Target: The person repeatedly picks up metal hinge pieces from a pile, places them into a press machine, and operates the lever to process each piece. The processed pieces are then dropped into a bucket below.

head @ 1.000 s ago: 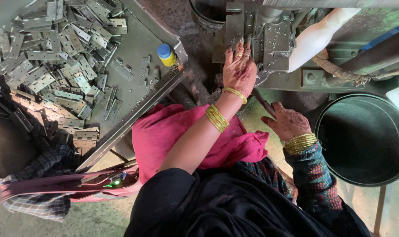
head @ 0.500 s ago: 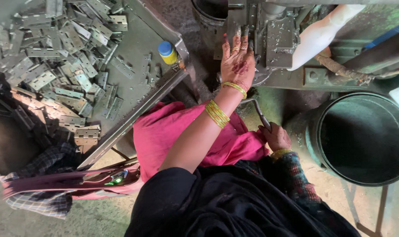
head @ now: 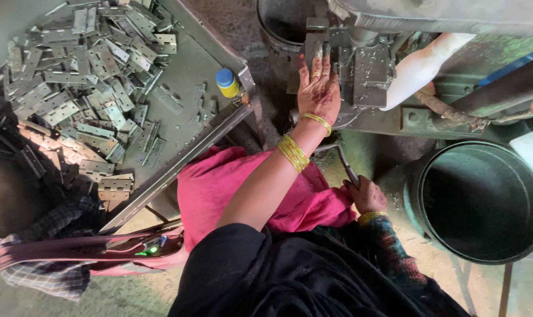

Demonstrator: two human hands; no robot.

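Head view, looking down on a seated person. Left hand (head: 319, 88) lies flat, fingers spread and released, palm down on the grey metal press machine (head: 369, 70) at abt 12 o'clock in the frame; fingertips reach up onto the machine's block, nothing gripped. Gold bangles on that wrist and forearm.

Right hand (head: 366, 196) sits at abt 4 o'clock from the left hand, well apart from it, fingers clenched round the lower end of a thin dark metal lever handle (head: 344, 164). The lever slants up toward 11 o'clock, to the machine's base just below the left wrist. Bangle on the right wrist too, w/ a patterned sleeve behind it.

At 3 o'clock of the right hand: big round dark metal drum (head: 483, 202), open top, near the hand but not touching. A second dark round bucket (head: 281, 26) stands at 11 o'clock of the left hand, just beside the machine.

Far left, abt 9–10 o'clock: grey sheet-metal tray (head: 190, 70) w/ a heap of flat silver metal hinge plates (head: 84, 76), some rusty-toned at the lower edge. Small yellow bottle w/ blue cap (head: 226, 82) stands on the tray near its right rim.

Pink cloth (head: 249, 188) covers the lap betw. tray and lever; black garment below it.
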